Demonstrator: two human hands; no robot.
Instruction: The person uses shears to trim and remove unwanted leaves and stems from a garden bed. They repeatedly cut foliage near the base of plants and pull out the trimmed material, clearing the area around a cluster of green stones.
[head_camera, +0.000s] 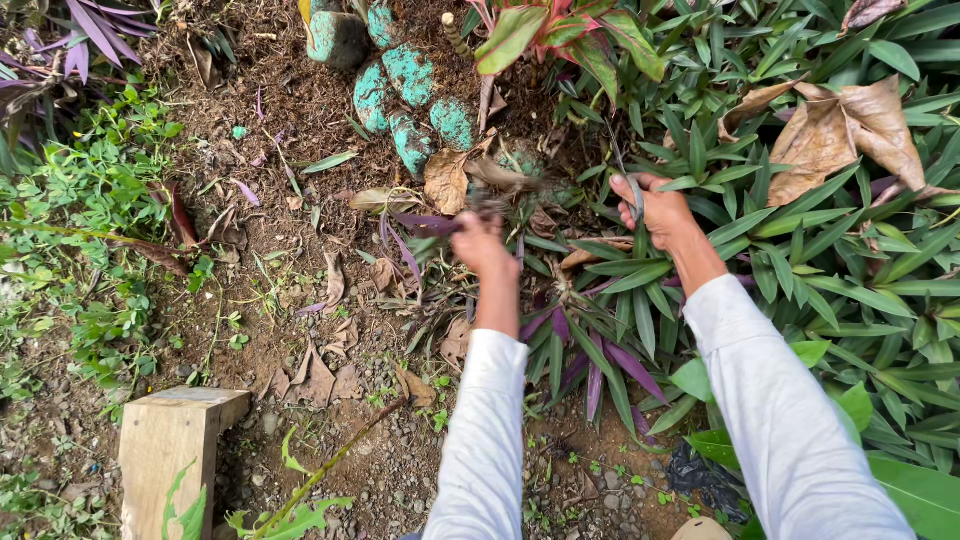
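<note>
Both arms in white sleeves reach forward over a garden bed. My left hand (485, 243) is closed around a purple leafy stem (425, 224) that lies over bare soil at the edge of a clump. My right hand (655, 207) grips a thin grey-green leaf blade (632, 190) rising from the dense green and purple plant clump (620, 310). A dry brown leaf (446, 180) lies just beyond my left hand.
Turquoise-painted stones (410, 90) curve across the soil ahead. A large dry brown leaf (830, 135) rests on foliage at right. A wooden post (165, 455) stands at lower left. Low weeds (70, 220) cover the left side. A red-green plant (560, 30) grows at the top.
</note>
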